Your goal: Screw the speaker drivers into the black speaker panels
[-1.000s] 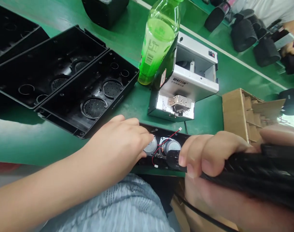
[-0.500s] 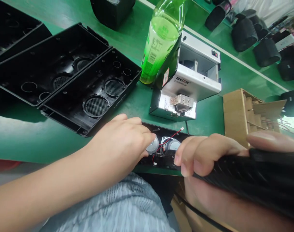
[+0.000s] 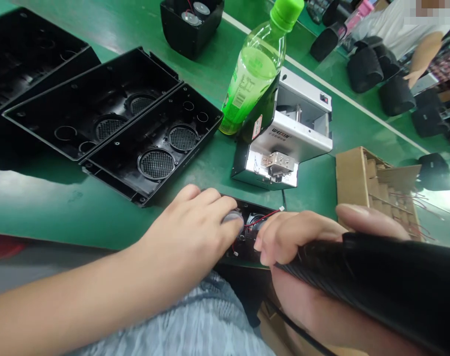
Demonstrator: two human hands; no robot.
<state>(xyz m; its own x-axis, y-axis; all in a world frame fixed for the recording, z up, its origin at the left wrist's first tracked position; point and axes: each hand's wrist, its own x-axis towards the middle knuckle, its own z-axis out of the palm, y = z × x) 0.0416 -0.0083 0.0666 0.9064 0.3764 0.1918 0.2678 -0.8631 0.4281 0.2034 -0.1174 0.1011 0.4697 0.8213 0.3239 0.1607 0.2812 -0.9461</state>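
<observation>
My left hand (image 3: 200, 225) curls its thumb and fingers round a silver-backed speaker driver (image 3: 232, 216) in a black speaker housing (image 3: 250, 249) at the table's near edge. Beside it sits a second speaker driver (image 3: 255, 220), partly covered by my right hand (image 3: 295, 232). That hand is wrapped round a thick black electric screwdriver (image 3: 376, 267), whose front end points down into the housing; its tip is hidden behind my fingers. A red-and-black wire (image 3: 269, 214) with a white plug crosses the drivers.
Open black speaker housings (image 3: 136, 195) lie at left. A green drink bottle (image 3: 247, 74) stands by a silver screw feeder machine (image 3: 295, 133). A divided cardboard box (image 3: 348, 178) holds wires at right. Another housing with drivers (image 3: 191, 29) is farther back. A co-worker's arm (image 3: 427, 52) shows across the table.
The view has shifted, bringing the bottle cap and a co-worker into sight. My left fingers cover more of the driver. My right hand and the screwdriver have come slightly left, over the second driver.
</observation>
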